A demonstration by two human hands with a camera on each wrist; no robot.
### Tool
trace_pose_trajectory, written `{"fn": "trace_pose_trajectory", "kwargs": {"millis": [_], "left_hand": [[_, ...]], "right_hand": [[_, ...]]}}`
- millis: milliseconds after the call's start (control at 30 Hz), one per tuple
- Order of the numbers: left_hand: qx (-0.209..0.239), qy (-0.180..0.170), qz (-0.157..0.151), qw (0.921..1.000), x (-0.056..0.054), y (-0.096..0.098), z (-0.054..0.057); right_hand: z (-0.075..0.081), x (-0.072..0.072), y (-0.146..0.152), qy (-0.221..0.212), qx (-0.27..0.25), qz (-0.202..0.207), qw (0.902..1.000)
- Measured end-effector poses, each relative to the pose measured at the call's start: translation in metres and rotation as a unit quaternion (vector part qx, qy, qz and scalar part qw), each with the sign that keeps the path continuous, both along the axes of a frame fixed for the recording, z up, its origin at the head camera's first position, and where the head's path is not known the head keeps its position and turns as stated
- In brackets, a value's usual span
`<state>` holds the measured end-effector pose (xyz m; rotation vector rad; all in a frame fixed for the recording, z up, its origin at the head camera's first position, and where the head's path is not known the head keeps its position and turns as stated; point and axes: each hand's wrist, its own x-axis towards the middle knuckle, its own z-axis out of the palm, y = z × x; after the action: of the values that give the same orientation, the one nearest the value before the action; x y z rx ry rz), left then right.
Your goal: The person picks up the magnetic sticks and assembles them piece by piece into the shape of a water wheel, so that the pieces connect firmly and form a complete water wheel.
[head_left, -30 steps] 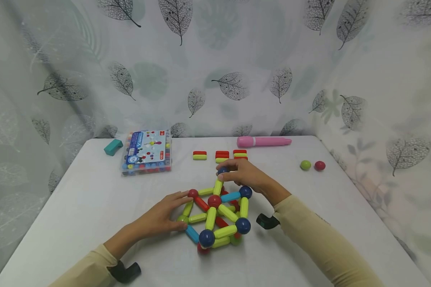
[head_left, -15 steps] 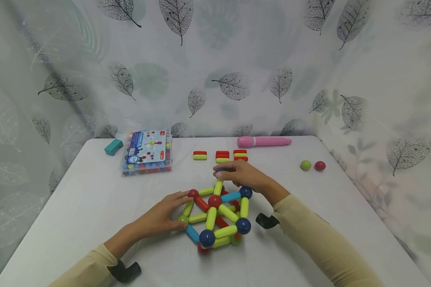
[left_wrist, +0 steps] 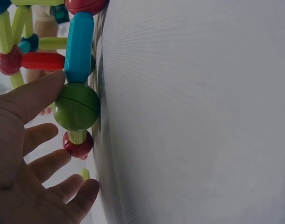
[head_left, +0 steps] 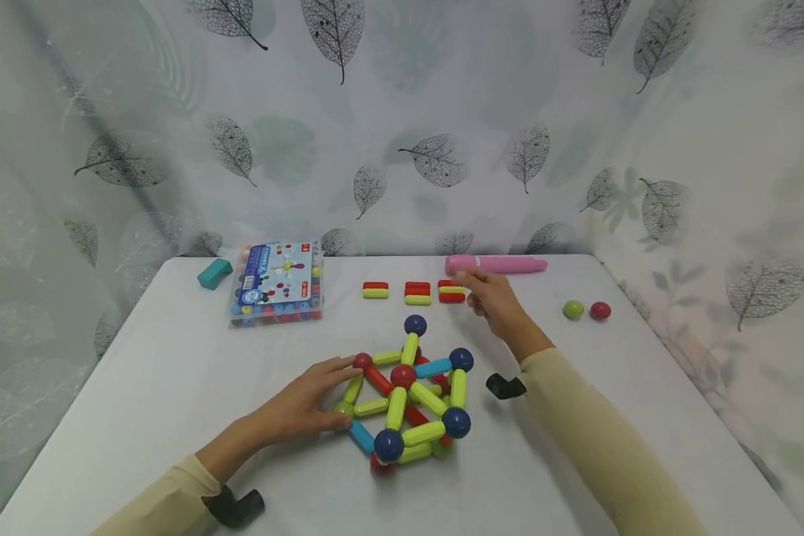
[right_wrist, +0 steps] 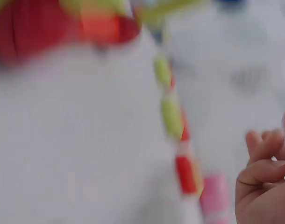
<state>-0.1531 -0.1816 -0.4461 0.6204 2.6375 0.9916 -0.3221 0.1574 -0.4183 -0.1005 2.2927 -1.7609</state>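
A structure of magnetic building sticks (head_left: 426,398) and balls stands at the table's middle, with yellow-green, red and light blue sticks. My left hand (head_left: 304,402) touches its left side: the fingertips are at a red ball (head_left: 362,361), and the thumb is by a green ball (left_wrist: 77,107). In the left wrist view those fingers are spread and not wrapped round anything. A dark blue ball (head_left: 415,324) tops the stick at the back. My right hand (head_left: 499,304) is away from the structure, beside the right-hand group of loose sticks (head_left: 452,291), its fingers slightly bent and nothing visible in them.
Two more groups of loose sticks, one on the left (head_left: 376,290) and one in the middle (head_left: 418,293), lie behind the structure. A clear bead box (head_left: 276,283), a teal block (head_left: 215,273) and a pink marker (head_left: 496,264) are farther back. A green ball (head_left: 573,309) and red ball (head_left: 600,310) lie right.
My right hand has let go of the dark blue ball on the back stick and moved back and right to the loose sticks. The left hand stays on the structure.
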Motion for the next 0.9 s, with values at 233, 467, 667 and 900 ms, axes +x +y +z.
{"fn": "trace_pose_trajectory", "kwargs": {"millis": [233, 467, 667, 900], "left_hand": [[0.012, 0.005, -0.002, 0.9999, 0.001, -0.001, 0.001], [0.013, 0.018, -0.003, 0.9997, -0.002, 0.003, 0.003], [0.011, 0.011, 0.005, 0.9999, -0.002, 0.005, 0.003], [-0.001, 0.018, -0.005, 0.9998, -0.004, 0.005, 0.001]], "right_hand": [[-0.035, -0.029, 0.015, 0.038, 0.183, -0.030, 0.9818], [-0.039, -0.027, 0.006, 0.105, 0.251, -0.012, 0.9620], [-0.042, -0.025, 0.006, 0.097, 0.262, -0.004, 0.9602], [-0.046, -0.025, 0.006, 0.082, 0.250, 0.005, 0.9647]]}}
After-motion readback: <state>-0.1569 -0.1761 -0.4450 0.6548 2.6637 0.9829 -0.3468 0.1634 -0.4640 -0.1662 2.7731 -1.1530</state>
